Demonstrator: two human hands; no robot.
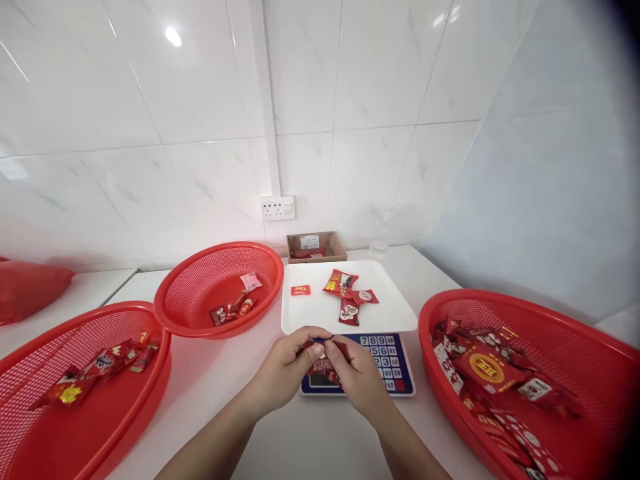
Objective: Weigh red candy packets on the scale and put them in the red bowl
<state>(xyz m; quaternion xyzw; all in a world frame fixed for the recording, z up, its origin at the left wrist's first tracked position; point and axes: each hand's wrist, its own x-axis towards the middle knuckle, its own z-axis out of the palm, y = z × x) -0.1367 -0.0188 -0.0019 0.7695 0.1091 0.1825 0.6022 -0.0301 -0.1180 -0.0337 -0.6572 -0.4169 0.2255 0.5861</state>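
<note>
Your left hand [285,371] and your right hand [361,375] meet just below the centre of the frame, thumbs and fingers pinching a dark red packet [321,367] between them. Your fingers hide much of the packet, so you cannot tell its full shape.

Beneath your hands is the blue keypad [393,363] of a scale, partly covered by them. Just above it in the frame, the scale's white tray [300,317] bears a cluster of red packets [349,311] right of its middle, touching or overlapping, and a small red packet [301,290] apart at its left.

At the lower right of the frame you have a red basket [463,298] with many red packets in it. Another red basket [125,313] at the lower left holds a few packets, and a third basket [193,263], left of the centre, holds several small ones, one of them pink. Behind the tray, a cardboard box [336,250] stands near the tiled wall [210,193], with red packets inside.
</note>
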